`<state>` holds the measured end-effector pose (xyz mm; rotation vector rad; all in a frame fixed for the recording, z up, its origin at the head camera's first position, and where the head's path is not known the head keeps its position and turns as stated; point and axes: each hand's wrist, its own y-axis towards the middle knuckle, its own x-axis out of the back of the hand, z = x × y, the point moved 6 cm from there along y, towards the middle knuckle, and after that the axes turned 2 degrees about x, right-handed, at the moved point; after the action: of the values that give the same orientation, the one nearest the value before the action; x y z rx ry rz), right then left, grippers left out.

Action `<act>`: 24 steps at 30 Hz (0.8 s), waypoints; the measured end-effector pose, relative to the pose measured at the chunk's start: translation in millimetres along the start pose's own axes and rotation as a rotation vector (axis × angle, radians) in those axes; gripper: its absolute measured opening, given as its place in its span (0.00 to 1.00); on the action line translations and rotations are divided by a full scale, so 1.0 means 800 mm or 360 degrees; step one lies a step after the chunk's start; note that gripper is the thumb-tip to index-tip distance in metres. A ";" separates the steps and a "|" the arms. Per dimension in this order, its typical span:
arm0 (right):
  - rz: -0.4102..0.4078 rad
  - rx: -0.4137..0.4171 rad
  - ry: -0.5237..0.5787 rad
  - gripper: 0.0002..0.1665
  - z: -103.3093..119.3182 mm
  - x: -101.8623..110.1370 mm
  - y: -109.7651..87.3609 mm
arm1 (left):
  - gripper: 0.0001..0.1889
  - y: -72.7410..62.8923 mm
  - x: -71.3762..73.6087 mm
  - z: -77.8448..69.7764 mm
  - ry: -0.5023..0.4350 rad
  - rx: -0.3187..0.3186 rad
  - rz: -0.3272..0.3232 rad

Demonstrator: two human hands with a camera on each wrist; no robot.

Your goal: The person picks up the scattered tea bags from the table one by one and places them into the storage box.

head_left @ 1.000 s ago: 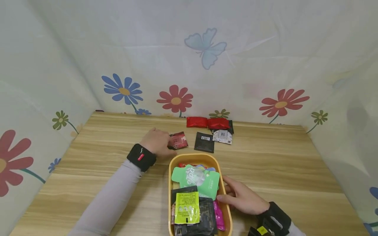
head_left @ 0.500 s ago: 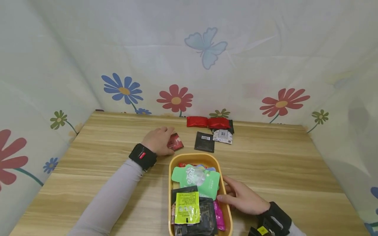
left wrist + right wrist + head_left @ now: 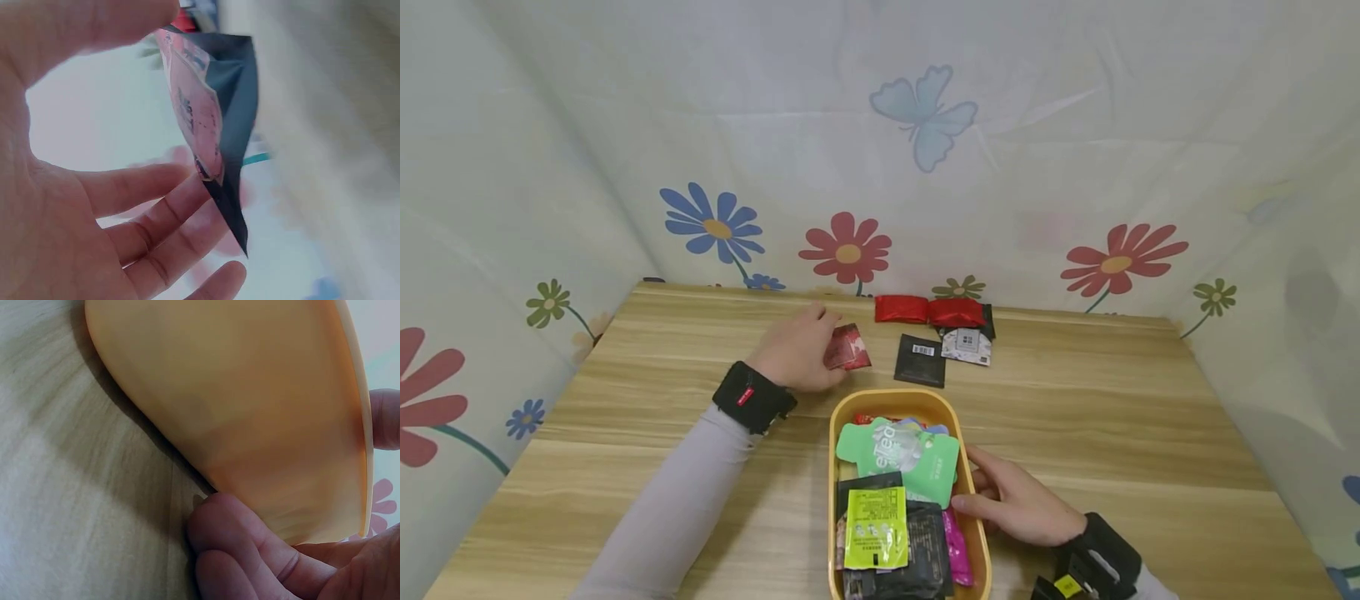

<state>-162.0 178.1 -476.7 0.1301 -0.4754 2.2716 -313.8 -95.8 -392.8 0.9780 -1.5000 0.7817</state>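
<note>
My left hand [image 3: 797, 350] holds a small red sachet [image 3: 847, 347] between thumb and fingers, left of the other sachets. In the left wrist view this sachet [image 3: 234, 94] appears nearly edge-on, its dark back towards the right. My right hand [image 3: 1022, 504] grips the right side of a yellow plastic basket [image 3: 895, 394]. Its thumb lies over the rim, while curled fingers [image 3: 228, 528] touch the outer wall low down. Inside the basket are a green eTea pouch [image 3: 925, 467], a yellow-green sachet [image 3: 876, 529], black packets [image 3: 930, 546] and a magenta sachet [image 3: 957, 550].
Towards the back of the wooden table [image 3: 1097, 417] lie a black sachet [image 3: 917, 367], a white patterned sachet [image 3: 966, 348] and two red packets [image 3: 901, 309]. A flowered curtain [image 3: 760, 108] encloses the table's back and sides.
My left hand has shifted slightly towards the back of the table, and the red sachet has changed its angle in it. The right hand and basket have stayed put.
</note>
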 end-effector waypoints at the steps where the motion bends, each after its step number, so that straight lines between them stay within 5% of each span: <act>1: 0.0001 0.0003 0.0005 0.45 0.000 0.000 0.000 | 0.43 -0.004 0.011 -0.006 -0.0005 -0.0031 -0.0039; 7: 0.0018 0.0017 0.0061 0.45 0.000 0.002 0.000 | 0.37 -0.050 0.074 -0.066 -0.0031 -0.0353 -0.0232; 10: 0.0020 0.0009 0.0072 0.46 0.000 0.002 0.000 | 0.38 -0.078 0.092 -0.100 -0.0026 -0.0514 -0.0228; 16: 0.0022 0.0005 0.0057 0.45 0.006 0.002 -0.001 | 0.40 -0.125 0.110 -0.146 -0.0062 -0.0674 -0.0102; 24: 0.0035 0.0073 0.0018 0.44 0.010 0.001 -0.002 | 0.46 -0.162 0.114 -0.176 -0.0124 -0.0843 0.0020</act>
<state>-161.9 176.8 -468.9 0.1358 -0.4208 2.3044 -138.5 -42.2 -286.6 0.6030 -1.6645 0.3231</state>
